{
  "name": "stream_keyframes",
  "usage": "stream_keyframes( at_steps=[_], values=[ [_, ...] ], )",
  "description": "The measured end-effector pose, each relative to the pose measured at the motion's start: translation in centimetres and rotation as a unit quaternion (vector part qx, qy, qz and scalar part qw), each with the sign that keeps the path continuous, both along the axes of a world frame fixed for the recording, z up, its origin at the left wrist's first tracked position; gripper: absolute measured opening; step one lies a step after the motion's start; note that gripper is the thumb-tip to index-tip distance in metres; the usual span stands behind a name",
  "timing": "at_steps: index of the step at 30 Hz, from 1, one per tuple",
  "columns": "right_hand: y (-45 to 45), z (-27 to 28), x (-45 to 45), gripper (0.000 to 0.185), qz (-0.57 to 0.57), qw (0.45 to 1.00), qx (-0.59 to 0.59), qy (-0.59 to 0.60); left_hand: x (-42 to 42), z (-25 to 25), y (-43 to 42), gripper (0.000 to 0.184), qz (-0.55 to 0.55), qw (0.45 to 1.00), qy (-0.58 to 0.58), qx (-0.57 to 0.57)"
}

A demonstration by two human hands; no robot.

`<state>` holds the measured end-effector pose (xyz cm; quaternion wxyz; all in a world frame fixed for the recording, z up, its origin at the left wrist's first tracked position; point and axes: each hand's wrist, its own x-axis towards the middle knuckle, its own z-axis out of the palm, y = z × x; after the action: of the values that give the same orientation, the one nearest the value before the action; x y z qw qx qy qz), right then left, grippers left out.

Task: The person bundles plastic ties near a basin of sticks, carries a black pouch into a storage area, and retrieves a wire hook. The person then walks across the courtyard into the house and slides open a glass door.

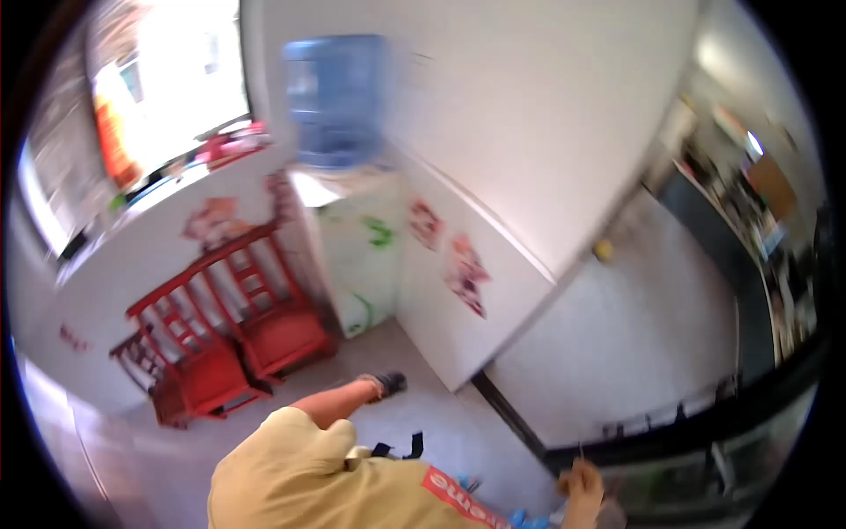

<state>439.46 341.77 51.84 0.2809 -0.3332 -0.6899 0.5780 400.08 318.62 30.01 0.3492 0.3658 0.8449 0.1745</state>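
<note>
At the lower right, my right hand is raised with its fingers drawn together in a pinch. A thin sliver sticks up from the fingertips, too small and blurred to name. The hand is close to a dark door frame with glass below it. My left hand does not show. Tan clothing with a red lettered patch fills the bottom middle. A bare leg with a dark shoe reaches out from it over the grey floor. Small blue items lie blurred beside the hand.
Two red chairs stand against the left wall under a bright window. A blue water bottle tops a white cabinet in the corner. Past the doorway, a long cluttered counter runs along the right.
</note>
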Motion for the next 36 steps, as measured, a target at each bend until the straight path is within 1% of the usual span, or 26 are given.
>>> stream_keyframes(
  at_steps=[1, 2, 3, 5, 6, 7, 8, 9, 10, 11, 12, 13, 15, 16, 18, 19, 21, 22, 23, 25, 28, 30, 32, 34, 35, 36],
  values=[
    [1.1, 0.9, -0.7, 0.017, -0.079, 0.996, -0.021, -0.019, -0.5, -0.6, 2.2, 0.042, 0.006, 1.0, -0.019, 0.007],
    [2.6, 3.0, -1.6, 0.017, -0.111, 0.992, -0.038, -0.039, -0.4, 0.7, 4.5, 0.04, 0.003, 0.999, -0.053, -0.007],
    [5.4, 2.9, -1.4, 0.018, -0.094, 0.995, -0.039, -0.019, 0.2, 1.3, 6.6, 0.038, 0.001, 0.996, -0.088, -0.027],
    [11.1, 2.2, -1.1, 0.017, -0.076, 0.995, -0.016, 0.058, 1.6, -2.1, 9.5, 0.035, 0.071, 0.972, -0.181, -0.133],
    [13.7, 2.7, -1.3, 0.019, -0.093, 0.995, -0.012, 0.041, 2.1, -5.3, 9.3, 0.034, 0.0, 0.971, -0.182, -0.153],
    [16.3, 3.2, -1.5, 0.02, -0.112, 0.99, -0.063, 0.055, 2.8, -7.7, 9.7, 0.032, -0.065, 0.966, -0.184, -0.168],
    [19.2, 3.3, -1.4, 0.021, -0.101, 0.993, -0.042, 0.04, 4.9, -5.0, 11.9, 0.027, -0.362, 0.914, 0.035, -0.18],
    [21.9, 3.4, -2.3, 0.021, -0.083, 0.996, -0.014, 0.027, 5.1, -7.7, 12.1, 0.039, -0.365, 0.901, -0.037, -0.231],
    [24.7, 3.9, -2.8, 0.021, -0.094, 0.995, -0.013, 0.028, 6.4, -7.8, 11.4, 0.039, -0.312, 0.911, -0.076, -0.26],
    [27.3, 4.2, -3.4, 0.021, -0.083, 0.996, 0.013, 0.004, 7.3, -6.5, 11.2, 0.04, -0.238, 0.925, -0.1, -0.279],
    [29.4, 4.5, -4.1, 0.02, -0.072, 0.996, 0.039, -0.024, 7.7, -5.6, 11.1, 0.04, -0.195, 0.929, -0.114, -0.292],
    [31.6, 4.3, -4.9, 0.02, -0.079, 0.996, 0.035, -0.03, 7.9, -5.1, 11.8, 0.04, -0.168, 0.93, -0.121, -0.304],
    [36.9, 3.3, -7.0, 0.019, -0.065, 0.996, 0.033, 0.045, 7.0, -4.9, 14.3, 0.041, -0.135, 0.931, -0.123, -0.315],
    [39.4, 3.5, -8.0, 0.019, -0.079, 0.995, 0.037, 0.045, 6.2, -5.1, 16.5, 0.042, -0.127, 0.932, -0.122, -0.318],
    [44.5, 4.0, -10.2, 0.016, -0.12, 0.986, 0.084, 0.075, 4.1, -6.0, 21.6, 0.042, -0.126, 0.93, -0.118, -0.325],
    [47.4, 3.8, -11.0, 0.016, -0.136, 0.985, 0.084, 0.071, 2.8, -6.7, 24.3, 0.043, -0.127, 0.93, -0.115, -0.326],
    [53.8, 3.8, -12.5, 0.011, -0.144, 0.965, 0.14, 0.17, -0.4, -8.1, 31.1, 0.044, -0.134, 0.93, -0.109, -0.324],
    [57.0, 4.1, -13.3, 0.011, -0.174, 0.956, 0.175, 0.159, -2.3, -8.4, 35.1, 0.044, -0.141, 0.932, -0.106, -0.317],
    [59.8, 4.8, -13.9, 0.011, -0.183, 0.954, 0.181, 0.152, -4.0, -8.6, 39.1, 0.044, -0.149, 0.933, -0.102, -0.312],
    [65.3, 6.3, -14.4, 0.012, -0.187, 0.946, 0.169, 0.203, -7.3, -8.2, 48.5, 0.045, -0.157, 0.941, -0.096, -0.283],
    [72.2, 8.1, -14.5, 0.015, -0.247, 0.93, 0.178, 0.208, -10.8, -6.3, 63.7, 0.046, -0.141, 0.96, -0.106, -0.219],
    [74.9, 9.1, -13.0, 0.018, -0.259, 0.921, 0.201, 0.209, -11.5, -5.0, 72.7, 0.047, -0.123, 0.97, -0.126, -0.167],
    [80.4, 9.1, -12.0, 0.021, -0.265, 0.913, 0.231, 0.208, -11.1, -4.1, 82.4, 0.048, -0.108, 0.975, -0.154, -0.116],
    [85.3, 9.2, -10.3, 0.029, -0.323, 0.892, 0.26, 0.181, -9.6, -3.8, 91.5, 0.049, -0.097, 0.976, -0.185, -0.069],
    [88.2, 9.9, -9.3, 0.029, -0.319, 0.885, 0.288, 0.182, -8.7, -3.7, 95.6, 0.049, -0.092, 0.974, -0.2, -0.056],
    [91.1, 10.4, -8.2, 0.031, -0.344, 0.871, 0.258, 0.236, -7.9, -3.7, 99.2, 0.05, -0.09, 0.972, -0.21, -0.049]
  ],
)
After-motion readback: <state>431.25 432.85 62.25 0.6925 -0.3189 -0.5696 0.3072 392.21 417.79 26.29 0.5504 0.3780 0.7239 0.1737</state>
